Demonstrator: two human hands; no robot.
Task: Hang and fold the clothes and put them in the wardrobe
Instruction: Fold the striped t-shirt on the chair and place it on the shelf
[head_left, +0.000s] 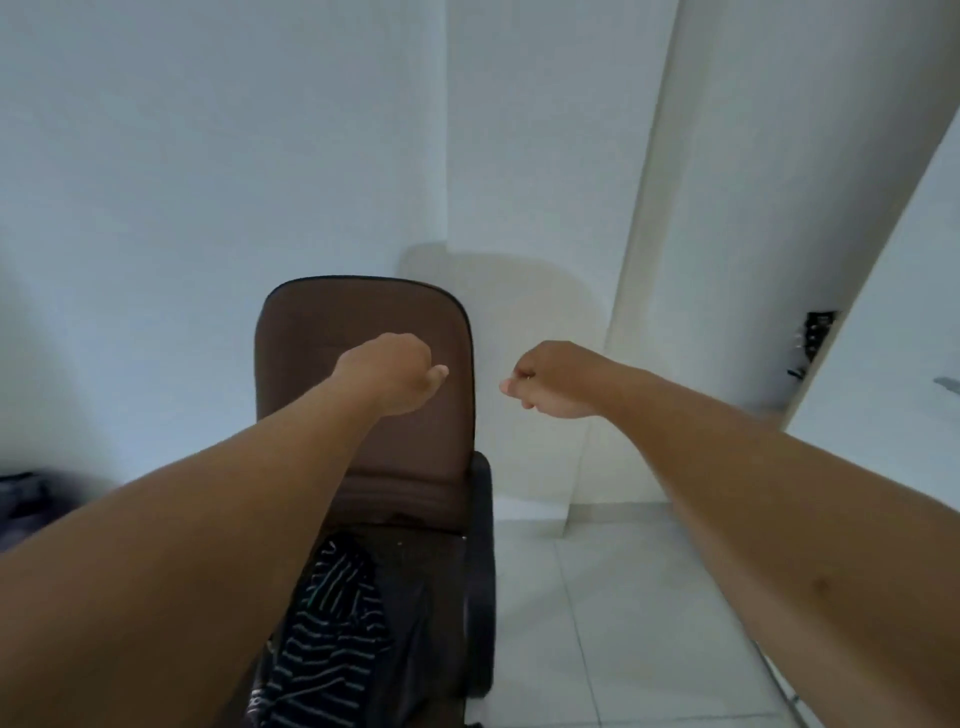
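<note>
Head view, left hand (388, 373) and right hand (553, 380) fingers clenched, holding nothing, striped garment (326, 639) half hidden

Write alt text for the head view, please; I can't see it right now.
Both arms reach forward, left hand and right hand curled into fists holding nothing, above a brown chair. A black striped garment lies on the chair's seat; white walls and a tiled floor surround it.
</note>
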